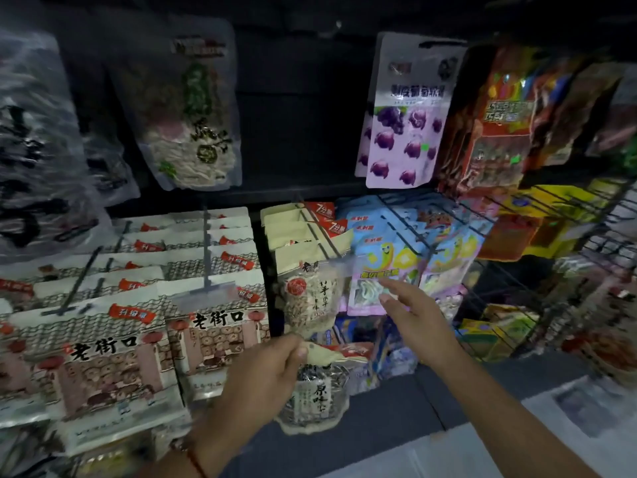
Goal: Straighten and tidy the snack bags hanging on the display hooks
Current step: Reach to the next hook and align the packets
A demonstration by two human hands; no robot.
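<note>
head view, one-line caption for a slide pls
Left hand pinches a clear seed bag while the open right hand reaches toward the blue candy bags.

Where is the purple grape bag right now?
In the head view, the purple grape bag hangs upper right of centre, beside the red bags, above the blue bags.

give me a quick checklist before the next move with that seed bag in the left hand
1. Left hand pinches top of seed bag: ok.
2. Seed bag back on a hook: not ok, it hangs free below the row.
3. Right hand free to help: ok, fingers straight, holding nothing.
4. Right fingertips clear of the blue candy bag: cannot tell, blurred.
5. Hook of the beige row has room at its tip: cannot tell.
6. Front beige bag hangs straight: not ok, it tilts.
</note>
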